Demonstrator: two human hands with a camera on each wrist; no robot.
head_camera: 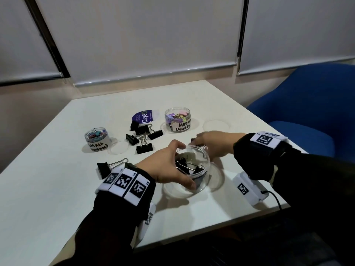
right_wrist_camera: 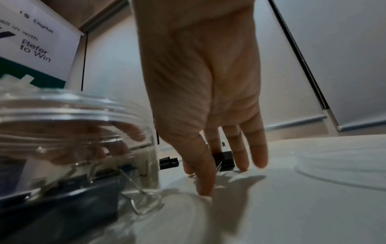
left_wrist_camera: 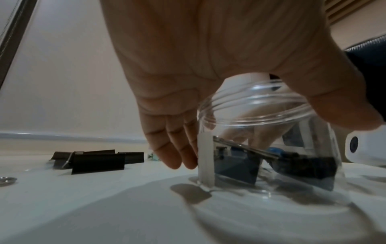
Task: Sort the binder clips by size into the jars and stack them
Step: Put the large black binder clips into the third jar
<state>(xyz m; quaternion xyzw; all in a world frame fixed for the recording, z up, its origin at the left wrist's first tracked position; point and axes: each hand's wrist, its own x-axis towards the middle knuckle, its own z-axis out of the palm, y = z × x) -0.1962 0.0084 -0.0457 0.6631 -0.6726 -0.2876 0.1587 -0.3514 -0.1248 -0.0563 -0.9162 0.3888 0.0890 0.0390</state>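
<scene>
Right hand (head_camera: pixel 210 144) reaches down on a black clip (right_wrist_camera: pixel 225 158) lying just beyond the open jar (head_camera: pixel 193 169), fingers spread either side, not yet clamped. Left hand (head_camera: pixel 169 166) wraps the jar, steadying it.

Right hand (right_wrist_camera: pixel 211 102) reached down, fingers (right_wrist_camera: pixel 258 148) straight and spread, tips at the white surface (right_wrist_camera: pixel 292 206). A black binder clip (right_wrist_camera: pixel 226 159) lay just behind the fingers; contact could not be judged. To the left stood a clear jar (right_wrist_camera: pixel 79 148) holding black clips, other fingers visible through its wall. A clear lid (right_wrist_camera: pixel 342 166) lay at right.
</scene>
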